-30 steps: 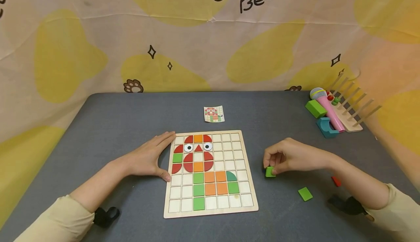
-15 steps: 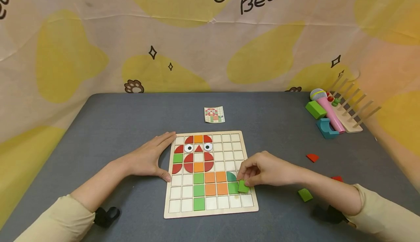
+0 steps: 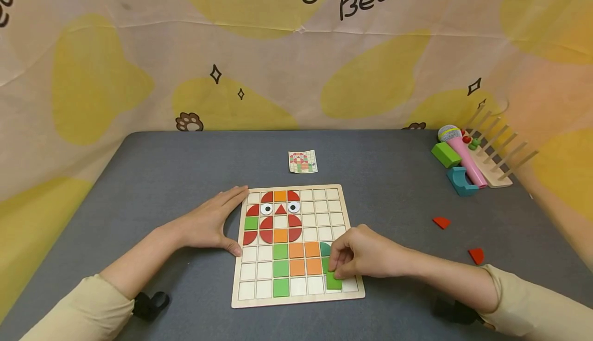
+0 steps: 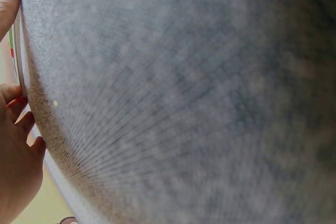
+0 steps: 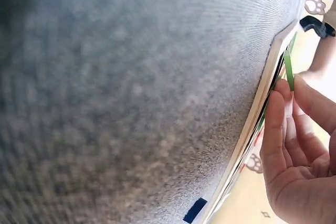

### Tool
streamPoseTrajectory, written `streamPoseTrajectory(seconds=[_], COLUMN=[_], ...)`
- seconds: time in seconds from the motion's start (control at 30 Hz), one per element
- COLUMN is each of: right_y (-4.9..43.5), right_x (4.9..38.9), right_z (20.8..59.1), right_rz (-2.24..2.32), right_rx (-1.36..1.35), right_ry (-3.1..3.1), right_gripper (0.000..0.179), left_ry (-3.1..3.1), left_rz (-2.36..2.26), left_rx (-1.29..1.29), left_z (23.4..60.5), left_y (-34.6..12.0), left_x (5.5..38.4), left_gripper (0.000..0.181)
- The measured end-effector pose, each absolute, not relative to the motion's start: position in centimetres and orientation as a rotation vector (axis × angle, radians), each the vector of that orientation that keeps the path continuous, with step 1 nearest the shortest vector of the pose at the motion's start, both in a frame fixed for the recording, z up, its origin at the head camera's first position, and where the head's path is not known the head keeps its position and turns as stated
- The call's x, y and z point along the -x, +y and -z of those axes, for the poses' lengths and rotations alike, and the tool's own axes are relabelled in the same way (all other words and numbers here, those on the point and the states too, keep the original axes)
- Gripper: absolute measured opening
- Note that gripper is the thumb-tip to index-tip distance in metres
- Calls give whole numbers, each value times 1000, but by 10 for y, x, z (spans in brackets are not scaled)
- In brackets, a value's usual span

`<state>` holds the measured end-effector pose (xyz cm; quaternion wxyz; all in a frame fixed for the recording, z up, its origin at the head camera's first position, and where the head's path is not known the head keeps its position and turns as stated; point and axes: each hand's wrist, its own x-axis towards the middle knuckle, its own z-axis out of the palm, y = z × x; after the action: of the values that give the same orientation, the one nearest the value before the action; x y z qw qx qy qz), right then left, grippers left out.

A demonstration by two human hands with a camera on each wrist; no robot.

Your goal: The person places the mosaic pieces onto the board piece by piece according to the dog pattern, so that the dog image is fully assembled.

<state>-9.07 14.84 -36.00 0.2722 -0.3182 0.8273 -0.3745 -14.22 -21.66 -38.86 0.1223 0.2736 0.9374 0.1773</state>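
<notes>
A square wooden grid board (image 3: 323, 205) lies on the dark table, its cells partly filled with red, orange, green and eye tiles. My left hand (image 3: 210, 221) rests along the board's left edge, fingers straight and thumb spread; the left wrist view catches its fingers (image 4: 21, 166) at the rim. Over the bottom row, near the right corner, my right hand (image 3: 368, 253) pinches a green square tile (image 3: 333, 281). Seen from the right wrist, that tile (image 5: 289, 70) stands tilted between thumb and fingertips. The hand covers part of the green tile column behind it.
Two red quarter-round tiles (image 3: 475, 255) lie right of the board, beyond the right forearm. A small printed pattern card (image 3: 302, 161) sits behind the board. At the back right are a pink toy microphone (image 3: 468, 163), a green block (image 3: 446, 154), a teal arch (image 3: 462, 181) and a pegged rack (image 3: 502, 179).
My right hand has carried the green tile from the table at right, leftward onto the board, then down to the bottom row. My left hand stays in place. The forearm now covers another green tile's spot.
</notes>
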Motion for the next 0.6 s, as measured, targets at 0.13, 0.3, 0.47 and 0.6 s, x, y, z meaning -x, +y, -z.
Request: streamPoseTrajectory(seconds=[0.13, 0.3, 0.47, 0.6], right_y=[147, 146, 145, 144], right_x=[90, 89, 86, 85], right_z=[361, 362, 362, 361], right_rz=[1003, 977, 961, 941], right_rx=[857, 884, 934, 964], right_ry=[2241, 2263, 2300, 2331], right_gripper=[10, 12, 13, 13], left_ry=[2733, 2732, 2732, 2735], left_rz=[-525, -523, -517, -516], left_rx=[-801, -800, -803, -805], left_z=[388, 388, 388, 388], left_y=[-217, -216, -216, -216], left_x=[142, 142, 142, 142], left_gripper=[134, 134, 134, 134])
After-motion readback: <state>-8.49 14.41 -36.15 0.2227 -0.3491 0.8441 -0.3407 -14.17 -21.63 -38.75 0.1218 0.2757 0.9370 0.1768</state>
